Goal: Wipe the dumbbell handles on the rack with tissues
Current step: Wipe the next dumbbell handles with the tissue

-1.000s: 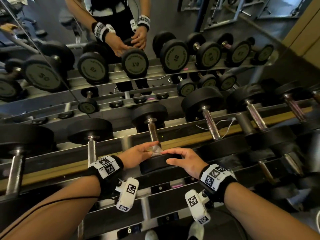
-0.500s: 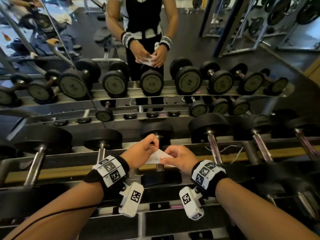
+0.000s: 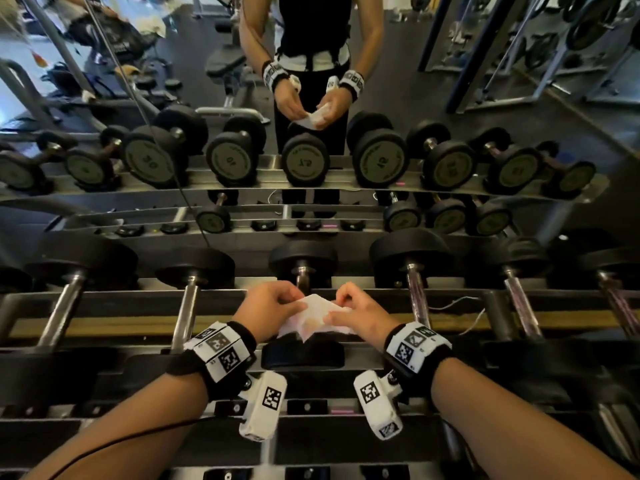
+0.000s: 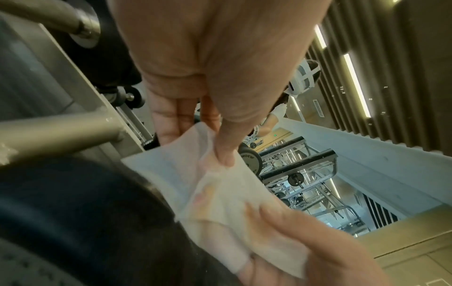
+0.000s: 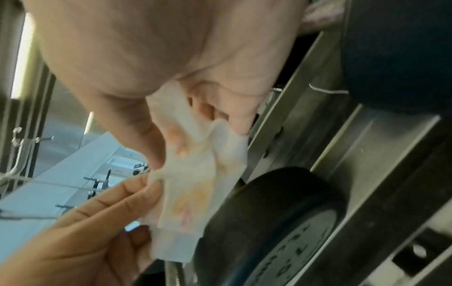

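A white tissue [image 3: 313, 317] with faint orange marks is stretched between both hands above the rack. My left hand [image 3: 294, 303] pinches its left edge with thumb and fingers. My right hand [image 3: 332, 311] pinches its right edge. Below the tissue lies a black dumbbell, its steel handle [image 3: 302, 277] partly hidden by the tissue and its near head [image 3: 303, 355] below my wrists. In the left wrist view the thumb [image 4: 225, 154] presses the tissue [image 4: 212, 193] against the fingers. In the right wrist view the tissue [image 5: 195, 183] hangs beside a dumbbell head [image 5: 281, 222].
Neighbouring dumbbells lie on the same rack tier [image 3: 104, 325], with handles at left [image 3: 187, 306] and right [image 3: 417, 292]. A white cable [image 3: 457, 303] trails over the rail. A mirror [image 3: 311, 98] behind the rack reflects me and the dumbbells.
Both hands rose off the middle dumbbell's handle with the tissue and pulled it open wider between them. The head view tilted up towards the mirror.
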Available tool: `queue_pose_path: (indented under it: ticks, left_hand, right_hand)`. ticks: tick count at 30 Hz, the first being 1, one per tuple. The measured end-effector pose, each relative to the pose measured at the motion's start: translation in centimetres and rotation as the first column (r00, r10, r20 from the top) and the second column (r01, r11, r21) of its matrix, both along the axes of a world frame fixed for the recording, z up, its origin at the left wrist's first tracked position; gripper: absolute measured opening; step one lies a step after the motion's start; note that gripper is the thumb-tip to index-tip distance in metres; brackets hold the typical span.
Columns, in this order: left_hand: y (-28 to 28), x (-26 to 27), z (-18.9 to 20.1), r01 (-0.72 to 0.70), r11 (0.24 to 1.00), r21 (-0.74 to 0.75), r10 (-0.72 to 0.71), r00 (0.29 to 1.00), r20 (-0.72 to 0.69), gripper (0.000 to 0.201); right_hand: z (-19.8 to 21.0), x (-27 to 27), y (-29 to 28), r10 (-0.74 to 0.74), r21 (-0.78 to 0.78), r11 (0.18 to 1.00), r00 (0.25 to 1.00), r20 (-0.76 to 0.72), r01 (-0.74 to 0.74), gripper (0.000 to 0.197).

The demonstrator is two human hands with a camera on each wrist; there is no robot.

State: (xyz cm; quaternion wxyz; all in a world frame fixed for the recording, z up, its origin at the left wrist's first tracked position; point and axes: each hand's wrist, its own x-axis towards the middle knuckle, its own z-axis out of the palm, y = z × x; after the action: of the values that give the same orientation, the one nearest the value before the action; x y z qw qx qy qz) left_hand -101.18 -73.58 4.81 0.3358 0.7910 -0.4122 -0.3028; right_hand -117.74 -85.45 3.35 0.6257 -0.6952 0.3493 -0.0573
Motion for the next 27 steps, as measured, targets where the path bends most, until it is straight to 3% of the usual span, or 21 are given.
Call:
queue_pose_path:
  ticks: [3,6,11,14,16,18,23,27]
  left_hand:
    - [-0.6,-1.2,-0.6,-0.092,0.995,-0.033,0.092,0.996,0.001,0.011]
    - [0.2,-1.2,-1.4,-0.205,0.978,-0.049,0.203,0.979,-0.028,0.024]
    - [3.2,-0.3,-3.0,-0.214,0.975,0.054,0.218,0.972,-0.086,0.039]
    - [4.4,-0.3,-4.1,-0.164,0.976,0.146,0.181,0.978,-0.106,0.043]
    - [4.9,-0.5,-4.7,-0.139,0.973,0.183,0.166,0.976,-0.141,0.046]
    - [5.1,-0.5,-5.2,-0.130,0.972,0.198,0.164,0.973,-0.164,0.052]
    - [5.3,-0.1,-5.7,-0.145,0.967,0.211,0.189,0.960,-0.205,0.060]
    - [5.0,0.3,-5.4,-0.110,0.965,0.239,0.163,0.964,-0.212,0.067]
  right_hand:
    - [-0.1,0.5,0.4,-0.012,0.259,0.966,0.997,0.076,-0.009,0.039]
    - [-0.3,0.4,-0.3,0.044,0.215,0.975,0.998,0.038,-0.051,0.038]
    - [-1.7,0.0,-2.6,-0.261,0.324,0.913,0.965,0.000,0.247,0.031]
    - [-2.6,0.9,-3.5,-0.337,0.199,0.921,0.941,-0.021,0.335,0.022]
    - [-3.4,2.2,-3.6,-0.327,0.057,0.942,0.944,-0.054,0.330,0.033]
    - [-3.7,3.7,-3.4,-0.292,-0.014,0.956,0.952,-0.091,0.292,0.039]
    - [-4.3,5.9,-2.3,-0.118,-0.080,0.991,0.989,-0.095,0.110,0.026]
    - [-4.8,5.8,-2.5,-0.043,-0.093,0.995,0.994,-0.100,0.034,0.049]
